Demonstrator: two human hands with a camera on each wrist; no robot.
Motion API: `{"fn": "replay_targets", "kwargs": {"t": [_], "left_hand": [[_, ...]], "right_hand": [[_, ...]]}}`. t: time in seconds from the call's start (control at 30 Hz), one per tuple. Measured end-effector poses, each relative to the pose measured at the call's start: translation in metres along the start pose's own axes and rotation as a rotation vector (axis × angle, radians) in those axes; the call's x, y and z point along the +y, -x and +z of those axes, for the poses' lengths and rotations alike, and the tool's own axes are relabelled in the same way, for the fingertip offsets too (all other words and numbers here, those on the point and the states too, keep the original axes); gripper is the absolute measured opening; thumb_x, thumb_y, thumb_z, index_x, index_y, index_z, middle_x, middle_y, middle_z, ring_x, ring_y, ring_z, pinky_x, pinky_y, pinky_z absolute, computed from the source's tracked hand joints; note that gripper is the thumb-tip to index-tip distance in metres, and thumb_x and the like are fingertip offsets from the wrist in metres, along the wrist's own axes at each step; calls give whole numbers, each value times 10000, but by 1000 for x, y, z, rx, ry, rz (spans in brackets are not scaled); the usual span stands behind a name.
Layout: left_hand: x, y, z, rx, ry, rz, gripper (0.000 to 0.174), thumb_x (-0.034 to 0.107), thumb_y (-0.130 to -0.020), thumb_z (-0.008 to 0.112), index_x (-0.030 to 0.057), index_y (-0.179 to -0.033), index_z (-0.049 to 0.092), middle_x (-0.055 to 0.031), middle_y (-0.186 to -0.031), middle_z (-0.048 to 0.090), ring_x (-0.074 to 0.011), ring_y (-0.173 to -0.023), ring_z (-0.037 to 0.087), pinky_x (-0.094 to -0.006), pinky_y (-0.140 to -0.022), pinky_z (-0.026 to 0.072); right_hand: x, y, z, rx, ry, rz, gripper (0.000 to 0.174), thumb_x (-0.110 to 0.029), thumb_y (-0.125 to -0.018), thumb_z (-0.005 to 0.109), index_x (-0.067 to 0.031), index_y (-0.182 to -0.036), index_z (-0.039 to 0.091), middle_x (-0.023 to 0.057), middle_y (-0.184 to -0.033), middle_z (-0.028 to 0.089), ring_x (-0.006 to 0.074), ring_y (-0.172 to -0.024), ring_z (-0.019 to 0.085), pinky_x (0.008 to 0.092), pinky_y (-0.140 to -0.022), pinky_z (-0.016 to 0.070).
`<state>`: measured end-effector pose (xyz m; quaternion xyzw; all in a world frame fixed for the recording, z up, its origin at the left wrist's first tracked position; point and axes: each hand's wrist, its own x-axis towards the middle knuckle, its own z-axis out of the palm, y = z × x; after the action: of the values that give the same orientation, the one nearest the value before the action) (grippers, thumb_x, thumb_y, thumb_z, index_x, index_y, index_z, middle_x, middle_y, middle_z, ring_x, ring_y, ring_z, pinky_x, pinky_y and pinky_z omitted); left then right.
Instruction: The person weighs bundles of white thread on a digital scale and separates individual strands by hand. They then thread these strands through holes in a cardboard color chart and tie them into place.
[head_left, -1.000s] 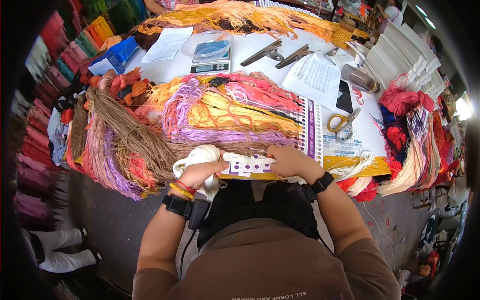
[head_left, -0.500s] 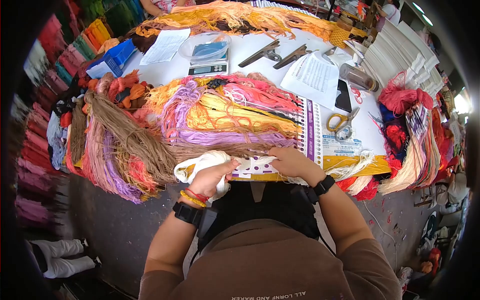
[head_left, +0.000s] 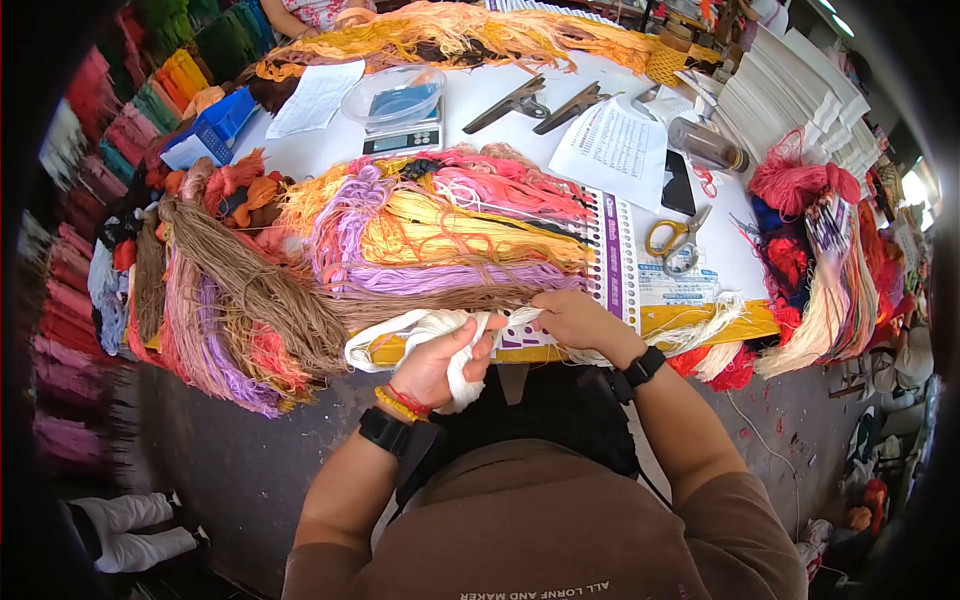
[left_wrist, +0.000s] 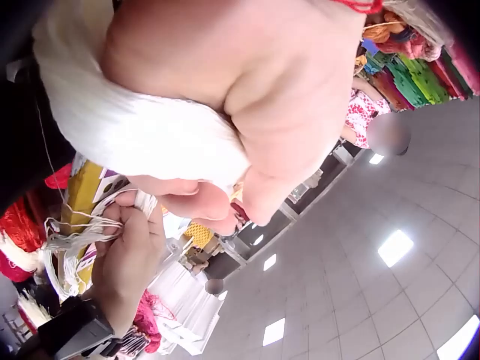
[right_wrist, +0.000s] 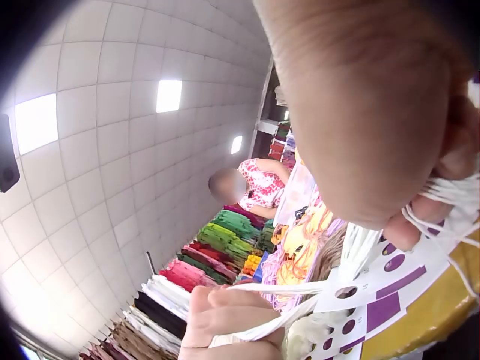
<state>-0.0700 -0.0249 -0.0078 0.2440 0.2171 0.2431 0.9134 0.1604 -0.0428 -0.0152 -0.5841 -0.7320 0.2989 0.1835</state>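
Note:
A skein of white thread (head_left: 400, 326) lies along the front edge of the table and loops over my left hand (head_left: 440, 368). In the left wrist view the thick white bundle (left_wrist: 165, 139) runs across the palm, under the curled fingers. Just to the right, my right hand (head_left: 583, 322) pinches the end of the white strands; loose strands (left_wrist: 82, 229) hang from its fingers in the left wrist view. White strands (right_wrist: 289, 287) stretch between both hands. Beneath them sits a white card strip (right_wrist: 375, 304) with punched holes and purple marks.
Heaps of coloured thread (head_left: 470, 225) cover the table's middle, with brown skeins (head_left: 250, 270) to the left. A purple-white punched card (head_left: 615, 250), scissors (head_left: 678, 240), a phone (head_left: 678, 185), paper sheets (head_left: 615, 145), large clips (head_left: 510, 103) and a scale (head_left: 403, 138) lie beyond.
My left hand has moved right and turned its palm upward, drawing the white skein around its fingers nearer the right hand. My right hand stays at the strand ends.

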Motion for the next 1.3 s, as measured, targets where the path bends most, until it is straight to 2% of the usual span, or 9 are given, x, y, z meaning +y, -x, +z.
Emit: {"fn": "replay_targets", "kwargs": {"t": [0.17, 0.23, 0.37, 0.43, 0.57, 0.83, 1.0, 1.07, 1.3], "left_hand": [[0, -17, 10, 167, -267, -42, 519, 364, -914, 440, 61, -1323, 339, -15, -722, 522, -84, -517, 436, -207, -473, 362], [-3, -19, 9, 175, -286, -33, 512, 330, -906, 477, 98, -1336, 326, -26, -772, 561, -73, -506, 441, -191, -452, 362], [-23, -36, -31, 158, -351, -24, 544, 117, -830, 580, 110, -1322, 349, 8, -768, 569, -63, -584, 484, -199, -489, 384], [-13, -30, -20, 32, -148, -77, 547, 36, -836, 542, 105, -1336, 330, -75, -982, 585, -146, -843, 585, -265, -743, 487], [-8, -29, -11, 214, -212, -196, 190, 43, -774, 593, 88, -957, 567, 21, -747, 581, -34, -532, 495, -165, -414, 345], [-7, -11, -31, 84, -10, -204, 184, 176, -909, 457, 50, -1002, 554, 5, -778, 529, -91, -695, 508, -182, -614, 417], [18, 29, 26, 415, -813, -211, 323, 344, -898, 498, 48, -991, 588, 15, -809, 528, -83, -742, 486, -207, -653, 406], [-8, 14, -10, 359, -569, 263, 209, 187, -889, 506, 4, -915, 605, 9, -624, 501, -65, -545, 435, -183, -526, 363], [43, 92, -13, 280, -234, 589, 170, 212, -893, 481, 46, -890, 519, -18, -651, 482, -70, -495, 402, -201, -454, 315]], "right_hand": [[10, -2, -4, -50, -287, 155, 193, -171, -770, 486, -41, -850, 604, 180, -832, 597, 344, -784, 567, 402, -698, 443], [2, 4, 1, -35, 256, -271, 180, -161, -775, 477, -69, -845, 615, 174, -798, 600, 318, -777, 582, 387, -696, 459], [-92, 37, -7, -237, 226, -133, 152, -205, -790, 499, -96, -854, 582, 131, -817, 605, 302, -755, 590, 399, -629, 476], [-80, 35, -7, -165, 25, -269, 168, -226, -800, 503, -110, -905, 565, 142, -849, 590, 310, -791, 584, 407, -655, 467], [-29, -4, 13, 142, 43, -199, 158, -233, -756, 559, -110, -854, 547, 119, -840, 578, 300, -798, 570, 411, -644, 454], [-14, -8, 22, 145, -269, -57, 161, -217, -800, 520, -109, -910, 565, 117, -835, 581, 298, -772, 577, 393, -667, 444], [-10, -8, 40, 284, 50, -112, 172, -220, -824, 491, -68, -875, 554, 134, -826, 578, 314, -768, 574, 414, -676, 449], [-16, -8, 42, 254, 219, -62, 140, -192, -811, 484, -63, -828, 536, 138, -814, 577, 319, -775, 576, 426, -679, 449], [-14, -12, 43, 243, 327, -55, 84, -128, -761, 522, -55, -799, 510, 147, -820, 572, 325, -778, 578, 422, -675, 463]]}}
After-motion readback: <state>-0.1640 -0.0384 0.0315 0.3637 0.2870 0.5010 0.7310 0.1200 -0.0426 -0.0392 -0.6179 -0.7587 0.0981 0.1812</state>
